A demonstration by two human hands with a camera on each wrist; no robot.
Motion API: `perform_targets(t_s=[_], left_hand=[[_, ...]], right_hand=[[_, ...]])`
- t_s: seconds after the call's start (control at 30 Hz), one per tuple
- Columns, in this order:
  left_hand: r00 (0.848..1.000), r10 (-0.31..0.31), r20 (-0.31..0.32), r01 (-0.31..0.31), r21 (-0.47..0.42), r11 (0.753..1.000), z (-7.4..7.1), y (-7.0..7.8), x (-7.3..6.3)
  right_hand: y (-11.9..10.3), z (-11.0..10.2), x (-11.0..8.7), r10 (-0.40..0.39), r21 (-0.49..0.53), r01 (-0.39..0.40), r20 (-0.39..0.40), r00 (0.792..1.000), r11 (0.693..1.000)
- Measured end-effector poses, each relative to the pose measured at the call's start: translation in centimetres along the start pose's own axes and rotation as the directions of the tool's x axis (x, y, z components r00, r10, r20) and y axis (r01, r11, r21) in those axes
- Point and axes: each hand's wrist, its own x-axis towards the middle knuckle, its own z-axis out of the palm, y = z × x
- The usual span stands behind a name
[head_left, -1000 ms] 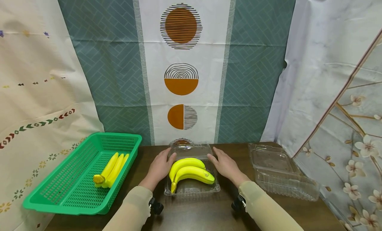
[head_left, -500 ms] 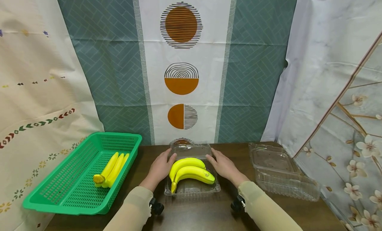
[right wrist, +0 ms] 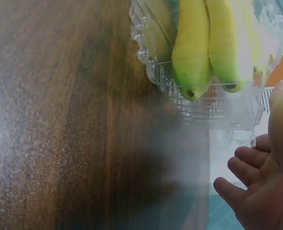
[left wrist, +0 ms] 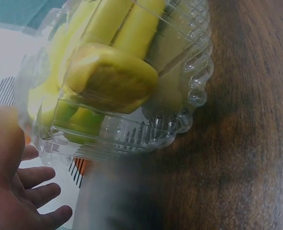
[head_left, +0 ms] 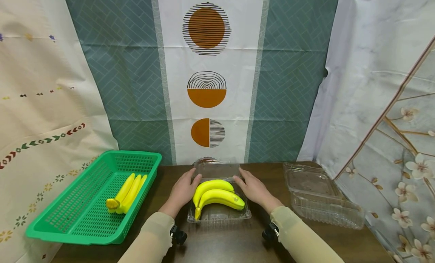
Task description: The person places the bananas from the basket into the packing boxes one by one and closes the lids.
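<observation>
left hand (head_left: 181, 189) and right hand (head_left: 255, 189) are flanking the clear box (head_left: 219, 219) near its raised lid (head_left: 217, 171). fingers are spreading apart, loosely bent; can't tell if they're touching the lid. banana bunch (head_left: 219, 196) is lying in the box base, between the hands. green basket (head_left: 74, 240) is standing left on the surface (head_left: 221, 242), holding a second bunch (head_left: 130, 193); another box (head_left: 326, 208) is sitting right.

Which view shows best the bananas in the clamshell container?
The head view: it shows the bananas from above, with no plastic in front. Through the clamshell container, the left wrist view shows mainly their stem end, the right wrist view their dark tips.
</observation>
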Motion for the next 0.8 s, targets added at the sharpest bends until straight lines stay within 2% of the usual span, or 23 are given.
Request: perform_targets(t_s=[0.3,0.53,0.8], left_hand=[[1.0,-0.001,-0.016,0.0,-0.024,1.0,-0.4,0.2,0.0],[0.999,0.031,-0.044,-0.032,-0.034,0.999,-0.9,0.3,-0.1],[0.999,0.019,-0.038,-0.022,-0.056,0.998,-1.7,1.0,-0.6]], right_hand=[[-0.6,-0.2,-0.1,0.0,-0.004,0.0,-0.017,1.0,1.0],[-0.8,-0.5,-0.4,-0.024,0.008,0.024,-0.03,0.999,1.0],[-1.2,-0.9,-0.8,-0.012,0.02,0.013,-0.042,0.999,1.0]])
